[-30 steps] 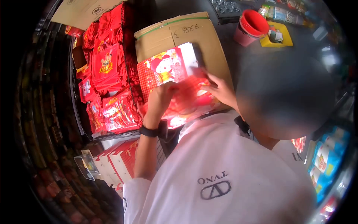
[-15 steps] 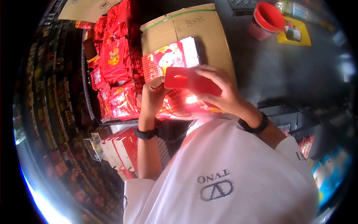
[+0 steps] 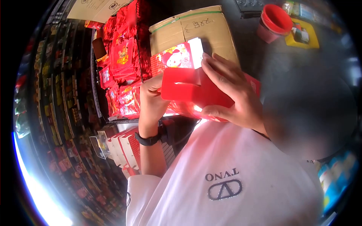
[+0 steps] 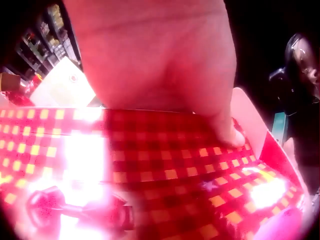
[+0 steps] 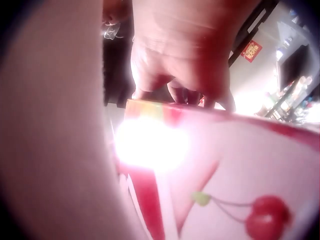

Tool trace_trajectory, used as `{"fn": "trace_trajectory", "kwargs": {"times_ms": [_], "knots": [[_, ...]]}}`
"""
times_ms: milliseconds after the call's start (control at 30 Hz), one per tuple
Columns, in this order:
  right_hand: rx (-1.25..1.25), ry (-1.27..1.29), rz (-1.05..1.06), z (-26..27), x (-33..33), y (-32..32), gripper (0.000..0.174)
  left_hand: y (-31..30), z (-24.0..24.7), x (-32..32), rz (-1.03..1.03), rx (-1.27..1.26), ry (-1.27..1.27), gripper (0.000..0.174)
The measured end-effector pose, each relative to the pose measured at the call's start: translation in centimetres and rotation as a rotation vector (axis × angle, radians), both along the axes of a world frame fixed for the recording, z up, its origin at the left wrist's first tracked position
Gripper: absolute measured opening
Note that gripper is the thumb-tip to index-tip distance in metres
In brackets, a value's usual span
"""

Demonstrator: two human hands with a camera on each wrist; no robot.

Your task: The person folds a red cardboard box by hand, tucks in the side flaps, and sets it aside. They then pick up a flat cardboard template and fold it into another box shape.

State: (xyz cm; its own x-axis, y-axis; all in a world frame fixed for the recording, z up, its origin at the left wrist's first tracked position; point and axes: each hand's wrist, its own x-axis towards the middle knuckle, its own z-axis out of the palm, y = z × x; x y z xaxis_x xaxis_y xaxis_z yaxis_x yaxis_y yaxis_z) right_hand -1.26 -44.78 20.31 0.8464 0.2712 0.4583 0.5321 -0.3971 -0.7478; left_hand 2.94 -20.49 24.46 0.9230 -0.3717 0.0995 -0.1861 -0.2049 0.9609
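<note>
Between the hands is a red gift carton [image 3: 181, 88] with a plain red panel that has a short slit in it. Its side shows a red and yellow check [image 4: 185, 165] in the left wrist view and a cherry print [image 5: 265, 217] in the right wrist view. My left hand [image 3: 152, 100] grips the carton's left end with curled fingers, the fingertips hidden. Across the right part of the panel lies my right hand [image 3: 235, 92], fingers straight and thumb apart along the near side. Just beyond, a printed flat carton [image 3: 175, 58] rests on a brown cardboard box [image 3: 215, 37].
At left, a black crate holds many red packets [image 3: 122, 56]. Red and white cartons [image 3: 128, 147] stand below it. Stacked red buckets [image 3: 275, 22] and a yellow tray [image 3: 309, 39] sit at the back right. Stocked shelves [image 3: 68, 113] line the far left.
The red panel has come up and now faces the camera, larger than half a second ago. The right hand has moved onto it with fingers extended; the left hand stays at its left end.
</note>
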Motion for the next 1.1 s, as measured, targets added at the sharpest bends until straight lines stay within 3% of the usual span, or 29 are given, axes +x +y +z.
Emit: {"fn": "trace_trajectory", "kwargs": {"times_ms": [233, 333, 367, 533, 933, 1100], "knots": [[-0.053, -0.022, 0.001, 0.9, -0.2, -0.1, 0.094, -0.7, 0.8, -0.8, 0.048, 0.094, 0.025, 0.019], [-0.072, -0.077, -0.109, 1.3, -0.5, 0.7, 0.09, -1.5, 1.5, -0.5, 0.07, 0.072, 0.033, 0.021], [-0.109, -0.122, -0.189, 1.2, -0.7, 0.8, 0.074, -1.6, 1.6, -0.3, 0.064, 0.067, -0.011, 0.022], [-0.148, -0.204, -0.259, 0.8, -0.6, 0.9, 0.045, -2.7, 2.5, -0.2, 0.159, 0.198, -0.038, 0.026], [-0.079, -0.214, -0.257, 1.1, -1.1, 1.5, 0.048, -3.4, 3.7, -0.5, 0.171, 0.293, -0.029, 0.029], [-0.131, -0.2, -0.186, 1.4, -1.4, 0.8, 0.057, -2.8, 3.6, -0.6, 0.103, 0.183, 0.011, 0.029]]}}
